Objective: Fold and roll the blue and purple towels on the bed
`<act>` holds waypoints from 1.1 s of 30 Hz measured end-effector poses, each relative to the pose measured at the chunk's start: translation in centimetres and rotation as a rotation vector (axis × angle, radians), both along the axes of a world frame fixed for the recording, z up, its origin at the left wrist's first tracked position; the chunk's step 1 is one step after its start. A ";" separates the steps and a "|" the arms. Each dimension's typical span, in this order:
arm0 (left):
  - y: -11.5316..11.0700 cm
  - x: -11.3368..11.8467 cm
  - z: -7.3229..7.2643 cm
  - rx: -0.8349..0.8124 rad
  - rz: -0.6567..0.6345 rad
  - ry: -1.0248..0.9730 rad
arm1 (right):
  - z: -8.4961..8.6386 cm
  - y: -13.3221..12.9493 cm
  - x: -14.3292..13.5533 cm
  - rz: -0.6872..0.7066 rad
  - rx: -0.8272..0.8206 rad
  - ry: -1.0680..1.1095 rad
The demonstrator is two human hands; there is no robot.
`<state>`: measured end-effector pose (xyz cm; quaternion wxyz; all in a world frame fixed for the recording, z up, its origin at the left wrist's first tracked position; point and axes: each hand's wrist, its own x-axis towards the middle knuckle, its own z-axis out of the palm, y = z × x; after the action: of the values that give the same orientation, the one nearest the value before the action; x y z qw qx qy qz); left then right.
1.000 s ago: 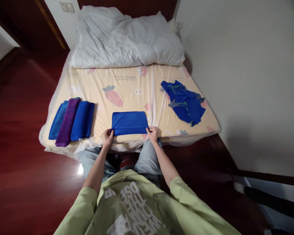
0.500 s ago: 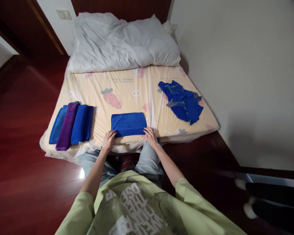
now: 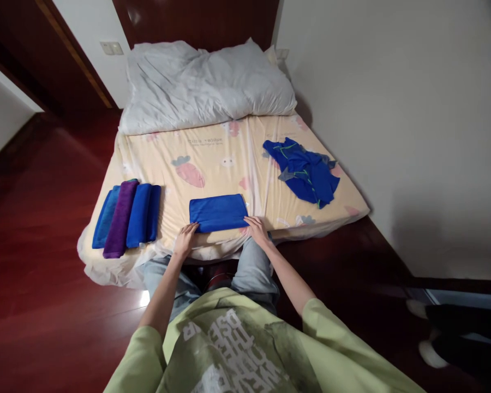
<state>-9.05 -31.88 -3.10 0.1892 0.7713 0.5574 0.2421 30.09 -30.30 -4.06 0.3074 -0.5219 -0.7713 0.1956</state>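
A blue towel (image 3: 218, 213), folded into a flat rectangle, lies near the front edge of the bed. My left hand (image 3: 186, 238) holds its near left corner, fingers closed over the edge. At the near right corner, my right hand (image 3: 257, 229) grips the towel the same way. Both thumbs are hard to make out. To the left, several folded towels lie side by side and partly overlap: a purple towel (image 3: 121, 219) rests on top among blue ones (image 3: 138, 215). On the right side is a crumpled blue cloth garment (image 3: 305, 170) with green seams and grey patches.
The bed (image 3: 163, 158) has a pale yellow sheet with carrot prints. A bunched white quilt (image 3: 208, 87) covers its far end. A wall (image 3: 393, 109) runs along the right side. At the lower right, another person's dark-clad legs (image 3: 466, 327) show.
The view has tilted and shifted slightly, so the bed appears lower and a little further right. Both hands stay at the towel's near corners, and the towel looks the same.
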 end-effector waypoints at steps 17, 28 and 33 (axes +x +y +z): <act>-0.8 0.8 -0.2 -0.132 0.473 -0.448 | -0.6 0.3 -0.9 -0.323 -0.205 0.357; -0.6 1.3 -1.0 -0.135 0.527 -0.391 | -1.6 0.9 -1.5 -0.387 -0.197 0.370; -1.2 2.1 -1.1 0.036 0.528 -0.255 | -1.2 0.2 -2.2 -0.430 -0.057 0.213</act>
<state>-7.00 -33.11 -4.20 0.1742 0.5662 0.7062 0.3877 27.86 -30.06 -5.21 0.4066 -0.6592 -0.5997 0.2012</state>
